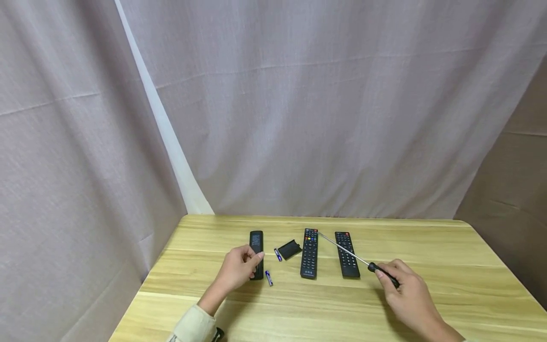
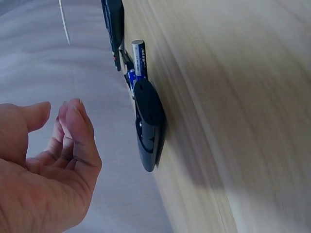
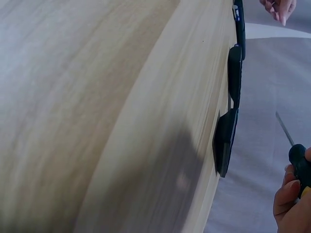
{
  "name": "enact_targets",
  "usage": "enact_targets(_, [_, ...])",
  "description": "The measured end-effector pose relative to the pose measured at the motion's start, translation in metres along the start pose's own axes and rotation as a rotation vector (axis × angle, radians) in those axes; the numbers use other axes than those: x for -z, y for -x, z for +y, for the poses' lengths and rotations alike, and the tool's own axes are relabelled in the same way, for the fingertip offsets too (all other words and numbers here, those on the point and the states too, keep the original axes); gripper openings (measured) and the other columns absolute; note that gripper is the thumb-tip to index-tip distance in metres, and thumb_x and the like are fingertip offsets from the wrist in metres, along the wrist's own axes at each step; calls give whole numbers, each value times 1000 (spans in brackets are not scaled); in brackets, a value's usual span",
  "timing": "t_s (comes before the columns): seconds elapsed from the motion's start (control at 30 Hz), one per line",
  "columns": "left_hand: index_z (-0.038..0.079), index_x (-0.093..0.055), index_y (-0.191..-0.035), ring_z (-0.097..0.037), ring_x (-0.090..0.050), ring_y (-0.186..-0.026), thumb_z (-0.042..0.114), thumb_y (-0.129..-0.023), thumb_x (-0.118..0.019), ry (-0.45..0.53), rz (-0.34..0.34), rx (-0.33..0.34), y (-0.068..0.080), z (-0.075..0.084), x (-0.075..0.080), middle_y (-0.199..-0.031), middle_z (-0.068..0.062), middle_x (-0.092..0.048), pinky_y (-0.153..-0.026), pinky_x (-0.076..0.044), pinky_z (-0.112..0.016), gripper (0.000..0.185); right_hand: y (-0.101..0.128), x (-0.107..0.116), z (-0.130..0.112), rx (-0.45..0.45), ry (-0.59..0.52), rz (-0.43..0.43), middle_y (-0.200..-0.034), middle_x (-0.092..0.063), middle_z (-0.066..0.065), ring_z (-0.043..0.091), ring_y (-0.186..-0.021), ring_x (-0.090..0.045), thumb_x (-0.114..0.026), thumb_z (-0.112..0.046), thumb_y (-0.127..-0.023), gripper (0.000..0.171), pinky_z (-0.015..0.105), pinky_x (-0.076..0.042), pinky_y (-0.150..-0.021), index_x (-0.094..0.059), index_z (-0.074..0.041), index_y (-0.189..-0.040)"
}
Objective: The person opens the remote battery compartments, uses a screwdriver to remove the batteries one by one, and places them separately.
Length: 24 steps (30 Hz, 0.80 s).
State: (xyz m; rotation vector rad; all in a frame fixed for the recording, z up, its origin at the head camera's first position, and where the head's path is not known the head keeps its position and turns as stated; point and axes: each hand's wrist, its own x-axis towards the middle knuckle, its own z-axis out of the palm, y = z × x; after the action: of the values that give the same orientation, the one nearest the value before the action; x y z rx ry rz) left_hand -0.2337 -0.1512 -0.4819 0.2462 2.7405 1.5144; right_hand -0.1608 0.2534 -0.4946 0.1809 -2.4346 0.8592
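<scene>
My left hand (image 1: 237, 268) hovers over the back of a black remote control (image 1: 256, 237) lying button-side down. In the left wrist view its thumb and loosely curled fingers (image 2: 80, 131) stand apart with nothing between them. A blue-and-white battery (image 1: 268, 278) lies right of that remote, and another battery (image 1: 278, 255) lies farther back against a flat black cover (image 1: 289, 249). My right hand (image 1: 408, 289) grips the black handle of a screwdriver (image 1: 384, 275). Its long metal shaft points left and away, crossing over the right remote control (image 1: 349, 266) in the head view.
Another remote control (image 1: 309, 256), buttons up with several coloured keys, lies in the middle of the wooden table (image 1: 448, 256). Grey curtains (image 1: 299, 118) hang behind the table's far edge and along its sides. A small black object (image 1: 218, 334) shows beside the left sleeve.
</scene>
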Motion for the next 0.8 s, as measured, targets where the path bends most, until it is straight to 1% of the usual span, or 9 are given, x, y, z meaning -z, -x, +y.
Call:
enact_targets(0.23, [8, -65, -86, -13, -64, -56, 34, -105, -71, 21, -22, 15, 2, -2, 1, -67, -2, -64, -49, -54, -23, 33, 2, 4, 7, -16, 34, -9, -96, -74, -3, -6, -77, -50, -76, -9, -97, 17, 14, -38, -60, -81, -3, -111])
enact_targets(0.4, [7, -66, -88, -14, -64, -57, 37, -105, -70, 23, -27, 31, 4, -5, 3, -69, -3, -65, -50, -56, -24, 34, 4, 13, 19, -84, 94, -73, -101, -75, 2, -6, -76, -48, -72, -16, -102, 23, 19, -40, -60, -79, 1, -116])
enact_targets(0.5, [7, -66, -89, -15, -64, -59, 38, -105, -69, 34, -33, 42, 5, -5, 4, -70, -4, -66, -51, -57, -25, 36, 4, 20, 29, -140, 121, -119, -105, -75, 7, -1, -77, -53, -67, -20, -106, 30, 19, -41, -60, -77, 4, -120])
enact_targets(0.57, [6, -66, -90, -15, -65, -59, 39, -105, -69, 42, -37, 46, 6, -5, 5, -71, -4, -66, -52, -57, -25, 36, 3, 24, 36, -177, 125, -158, -110, -74, 14, 8, -82, -61, -62, -22, -108, 35, 20, -44, -62, -74, 7, -123])
enact_targets(0.6, [5, -66, -91, -16, -65, -59, 39, -105, -69, 45, -39, 46, 6, -5, 5, -71, -4, -66, -51, -57, -25, 37, 3, 25, 39, -185, 134, -161, -111, -74, 16, 15, -85, -66, -62, -22, -109, 35, 24, -49, -64, -74, 8, -123])
enact_targets(0.63, [4, -66, -91, -16, -65, -59, 39, -105, -68, 49, -40, 48, 5, -5, 6, -71, -4, -66, -51, -56, -25, 38, 2, 26, 42, -199, 143, -171, -113, -73, 18, 20, -87, -67, -60, -22, -109, 37, 24, -49, -64, -73, 9, -123])
enact_targets(0.67, [3, -67, -92, -16, -65, -59, 39, -106, -68, 54, -43, 49, 5, -5, 6, -71, -4, -66, -51, -56, -25, 38, 1, 27, 46, -209, 149, -181, -115, -73, 21, 28, -90, -70, -58, -22, -110, 38, 29, -54, -66, -72, 10, -124])
enact_targets(0.73, [2, -67, -93, -16, -65, -59, 39, -106, -68, 58, -45, 50, 5, -5, 6, -72, -4, -66, -51, -56, -24, 39, 0, 29, 54, -232, 155, -205, -117, -70, 27, 38, -94, -71, -56, -22, -111, 40, 36, -57, -67, -70, 13, -124])
enact_targets(0.8, [0, -67, -94, -16, -65, -58, 39, -106, -68, 61, -46, 49, 5, -5, 7, -72, -4, -66, -51, -56, -24, 41, 0, 31, 62, -254, 168, -225, -116, -69, 31, 44, -97, -71, -55, -22, -111, 42, 46, -60, -70, -68, 15, -126])
